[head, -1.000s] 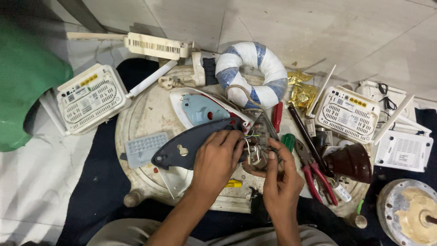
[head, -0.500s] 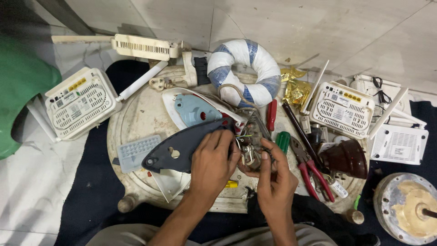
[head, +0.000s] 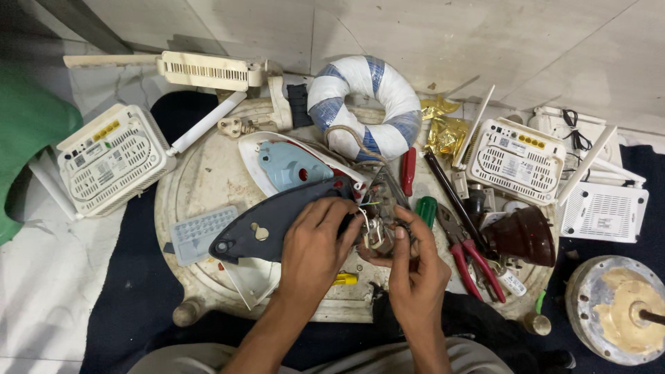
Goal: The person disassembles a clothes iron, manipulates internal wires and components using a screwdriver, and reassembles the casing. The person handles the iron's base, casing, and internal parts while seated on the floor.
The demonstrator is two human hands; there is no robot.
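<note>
Both hands hardly moved: left hand (head: 315,239) still pins the iron shell (head: 277,218), right hand (head: 412,266) pinching wiring (head: 372,225) at its 3 o'clock end.

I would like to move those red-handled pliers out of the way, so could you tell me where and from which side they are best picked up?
Grip the red-handled pliers by the two red handles, which splay toward the near edge of the round board. Come from above and the near right: that side lies apart from the right hand, while the jaw end is crowded by the dark brown dome-shaped piece and a black rod.
</note>
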